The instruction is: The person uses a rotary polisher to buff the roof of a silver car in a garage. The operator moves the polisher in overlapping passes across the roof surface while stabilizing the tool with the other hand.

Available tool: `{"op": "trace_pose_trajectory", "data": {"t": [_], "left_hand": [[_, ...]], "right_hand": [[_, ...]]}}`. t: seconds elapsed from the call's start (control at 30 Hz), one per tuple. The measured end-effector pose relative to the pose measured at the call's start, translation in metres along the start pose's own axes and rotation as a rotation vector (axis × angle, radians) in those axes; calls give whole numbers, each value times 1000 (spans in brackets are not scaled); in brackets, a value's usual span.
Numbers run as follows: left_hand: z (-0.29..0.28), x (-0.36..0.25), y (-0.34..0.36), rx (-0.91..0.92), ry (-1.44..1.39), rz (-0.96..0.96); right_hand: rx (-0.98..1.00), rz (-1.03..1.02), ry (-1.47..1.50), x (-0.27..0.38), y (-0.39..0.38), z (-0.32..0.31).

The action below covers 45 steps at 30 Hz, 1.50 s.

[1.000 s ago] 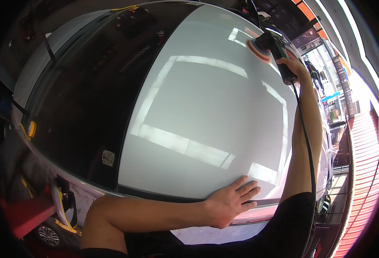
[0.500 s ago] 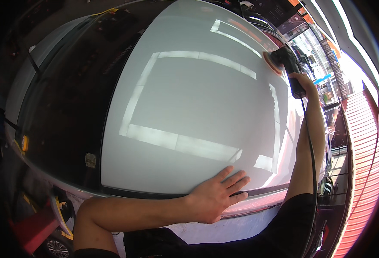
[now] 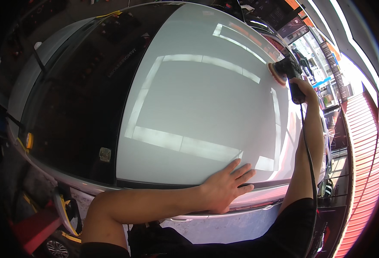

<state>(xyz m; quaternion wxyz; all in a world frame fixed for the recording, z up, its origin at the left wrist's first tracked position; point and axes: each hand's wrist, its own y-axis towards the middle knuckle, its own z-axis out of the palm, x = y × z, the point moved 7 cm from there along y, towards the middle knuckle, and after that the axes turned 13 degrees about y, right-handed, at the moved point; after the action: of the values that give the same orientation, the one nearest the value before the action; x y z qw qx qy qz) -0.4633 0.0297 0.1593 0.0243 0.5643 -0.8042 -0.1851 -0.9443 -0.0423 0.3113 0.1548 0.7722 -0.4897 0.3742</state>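
A silver car roof (image 3: 206, 103) spreads out before me, mirroring a frame of bright ceiling lights. My right hand (image 3: 304, 88) is wrapped round the handle of a black polisher (image 3: 289, 69) at the roof's right side. The polisher's round orange-brown pad (image 3: 276, 74) stands tilted at the roof surface; I cannot tell how firmly it touches. A black power cord (image 3: 306, 137) runs from the handle down along my right forearm. Near the roof's lower edge, my left hand (image 3: 228, 187) lies flat with fingers spread, over the dark trim strip, holding nothing.
The dark windshield (image 3: 81, 90) adjoins the roof on the left, with a small square sticker (image 3: 105, 154) in its lower corner. A side mirror (image 3: 69, 210) with yellow tape juts out at lower left. Red corrugated sheeting (image 3: 361, 172) and shop shelving are on the right.
The car roof and windshield sit further right in the picture. The polisher and my right hand appear slightly lower and further right. My left hand stays flat at the roof edge.
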Motion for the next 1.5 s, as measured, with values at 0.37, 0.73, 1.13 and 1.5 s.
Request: {"op": "trace_pose_trajectory", "data": {"t": [0.37, 0.73, 1.13, 1.5], "left_hand": [[4, 0, -1, -29, 50, -15], [10, -3, 0, 40, 62, -17], [8, 1, 2, 98, 70, -28], [5, 4, -3, 34, 16, -21]], "right_hand": [[176, -211, -158, 123, -51, 163], [310, -415, -345, 212, -82, 300], [404, -554, -437, 235, -108, 358], [298, -500, -399, 191, -96, 278]]}}
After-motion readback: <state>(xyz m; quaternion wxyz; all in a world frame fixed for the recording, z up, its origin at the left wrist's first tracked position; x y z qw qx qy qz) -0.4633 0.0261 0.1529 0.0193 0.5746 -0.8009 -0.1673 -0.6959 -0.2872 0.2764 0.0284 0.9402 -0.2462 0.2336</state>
